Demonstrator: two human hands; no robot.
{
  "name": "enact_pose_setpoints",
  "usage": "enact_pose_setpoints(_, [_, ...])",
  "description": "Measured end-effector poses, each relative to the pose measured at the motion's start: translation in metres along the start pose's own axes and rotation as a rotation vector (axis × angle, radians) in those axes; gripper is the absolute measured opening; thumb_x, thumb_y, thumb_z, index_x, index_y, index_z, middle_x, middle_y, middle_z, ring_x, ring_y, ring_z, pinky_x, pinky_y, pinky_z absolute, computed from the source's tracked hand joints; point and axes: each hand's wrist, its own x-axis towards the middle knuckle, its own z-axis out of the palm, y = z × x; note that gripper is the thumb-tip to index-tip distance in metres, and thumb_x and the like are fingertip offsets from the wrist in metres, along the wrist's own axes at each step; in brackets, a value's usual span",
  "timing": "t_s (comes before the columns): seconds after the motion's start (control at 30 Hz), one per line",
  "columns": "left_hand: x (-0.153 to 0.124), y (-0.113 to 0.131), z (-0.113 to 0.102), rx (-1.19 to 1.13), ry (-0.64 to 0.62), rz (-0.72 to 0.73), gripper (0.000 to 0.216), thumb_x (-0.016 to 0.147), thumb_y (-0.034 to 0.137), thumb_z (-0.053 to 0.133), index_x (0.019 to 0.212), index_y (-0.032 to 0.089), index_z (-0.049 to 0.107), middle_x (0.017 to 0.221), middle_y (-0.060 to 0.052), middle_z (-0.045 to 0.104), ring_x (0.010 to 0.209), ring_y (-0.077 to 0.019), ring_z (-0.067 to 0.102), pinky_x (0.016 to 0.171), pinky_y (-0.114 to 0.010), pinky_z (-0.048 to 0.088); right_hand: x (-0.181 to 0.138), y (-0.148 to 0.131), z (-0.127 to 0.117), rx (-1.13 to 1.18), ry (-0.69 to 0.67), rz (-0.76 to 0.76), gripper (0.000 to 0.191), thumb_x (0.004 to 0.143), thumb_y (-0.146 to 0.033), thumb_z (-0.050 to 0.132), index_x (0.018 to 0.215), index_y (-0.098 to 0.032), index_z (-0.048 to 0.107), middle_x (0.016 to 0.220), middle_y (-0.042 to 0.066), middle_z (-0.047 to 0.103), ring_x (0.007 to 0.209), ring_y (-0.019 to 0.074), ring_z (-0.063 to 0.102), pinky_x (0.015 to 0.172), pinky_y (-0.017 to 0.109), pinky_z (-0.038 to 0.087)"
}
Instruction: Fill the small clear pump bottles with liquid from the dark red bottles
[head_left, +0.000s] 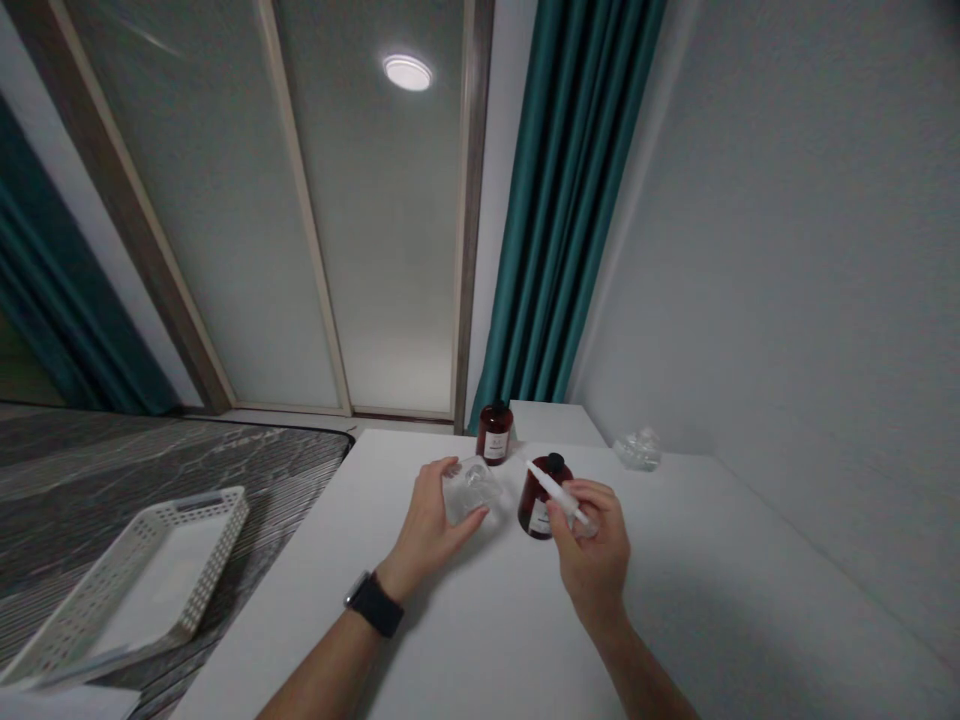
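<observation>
My left hand (pixel 439 520), with a dark watch on its wrist, has its thumb and fingers closed round a clear, see-through bottle (pixel 474 484) above the white table (pixel 480 640). In my right hand (pixel 596 545) is a slim white tube (pixel 553 487) with a clear end; its narrow tip slants up and left, toward the bottle but apart from it. Just behind the tube stands a brown bottle (pixel 535 508) with a black cap and white label, partly hidden by my fingers. A second brown bottle (pixel 495 436) stands upright farther back.
A clear glass-like object (pixel 637 450) lies at the back right by the wall. Behind the table is a white box-like block (pixel 559 422). To the left, lower down, sits a white perforated basket (pixel 199 495). Teal curtains (pixel 570 200) hang beyond the table.
</observation>
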Motion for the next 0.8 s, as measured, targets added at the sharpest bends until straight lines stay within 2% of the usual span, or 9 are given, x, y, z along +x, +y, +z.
enact_pose_setpoints(0.13, [-0.002, -0.007, 0.009, -0.082, -0.022, -0.114, 0.058, 0.080, 0.031, 0.073, 0.127, 0.019, 0.041, 0.117, -0.010, 0.056, 0.109, -0.0282, 0.060, 0.099, -0.054, 0.049, 0.006, -0.001, -0.002, 0.008, -0.017, 0.067, 0.016, 0.085, -0.024, 0.067, 0.100, -0.022, 0.060, 0.097, 0.006, 0.062, 0.089, 0.0211, 0.066, 0.077, 0.036, 0.059])
enact_pose_setpoints(0.27, [-0.004, -0.011, 0.015, -0.122, -0.037, -0.129, 0.054, 0.076, 0.027, 0.075, 0.121, 0.021, 0.044, 0.111, -0.008, 0.060, 0.101, -0.0270, 0.063, 0.093, -0.054, 0.053, 0.016, 0.007, -0.015, 0.008, -0.012, 0.122, 0.017, 0.086, -0.028, 0.067, 0.101, -0.021, 0.062, 0.093, 0.005, 0.066, 0.081, 0.0197, 0.067, 0.073, 0.033, 0.057])
enact_pose_setpoints(0.37, [-0.006, -0.013, 0.018, -0.130, -0.024, -0.092, 0.054, 0.076, 0.024, 0.075, 0.121, 0.023, 0.045, 0.109, -0.007, 0.062, 0.099, -0.0273, 0.064, 0.090, -0.055, 0.054, 0.023, 0.027, -0.030, -0.095, 0.019, 0.120, 0.019, 0.085, -0.033, 0.069, 0.097, -0.020, 0.063, 0.089, 0.006, 0.068, 0.080, 0.0205, 0.066, 0.072, 0.034, 0.056])
enact_pose_setpoints(0.53, [-0.006, -0.016, 0.020, -0.101, -0.042, -0.085, 0.053, 0.074, 0.023, 0.076, 0.118, 0.024, 0.046, 0.105, -0.006, 0.063, 0.095, -0.0272, 0.066, 0.086, -0.053, 0.056, 0.029, 0.078, -0.058, -0.260, 0.058, 0.150, 0.024, 0.084, -0.040, 0.068, 0.092, -0.018, 0.063, 0.083, 0.004, 0.067, 0.076, 0.0206, 0.063, 0.072, 0.036, 0.053])
enact_pose_setpoints(0.7, [-0.005, -0.015, 0.019, -0.089, -0.083, -0.087, 0.050, 0.074, 0.024, 0.076, 0.115, 0.022, 0.046, 0.102, -0.006, 0.062, 0.093, -0.0254, 0.066, 0.084, -0.050, 0.056, 0.023, 0.110, -0.070, -0.383, -0.075, 0.195, 0.026, 0.080, -0.044, 0.068, 0.088, -0.020, 0.065, 0.077, 0.003, 0.068, 0.069, 0.0206, 0.061, 0.066, 0.034, 0.052])
enact_pose_setpoints(0.8, [-0.005, -0.015, 0.020, -0.115, -0.104, -0.094, 0.048, 0.075, 0.024, 0.074, 0.113, 0.022, 0.045, 0.101, -0.005, 0.061, 0.092, -0.0245, 0.065, 0.083, -0.049, 0.056, 0.016, 0.120, -0.070, -0.451, -0.176, 0.214, 0.025, 0.081, -0.042, 0.066, 0.090, -0.019, 0.066, 0.080, 0.005, 0.070, 0.072, 0.0223, 0.063, 0.070, 0.036, 0.052])
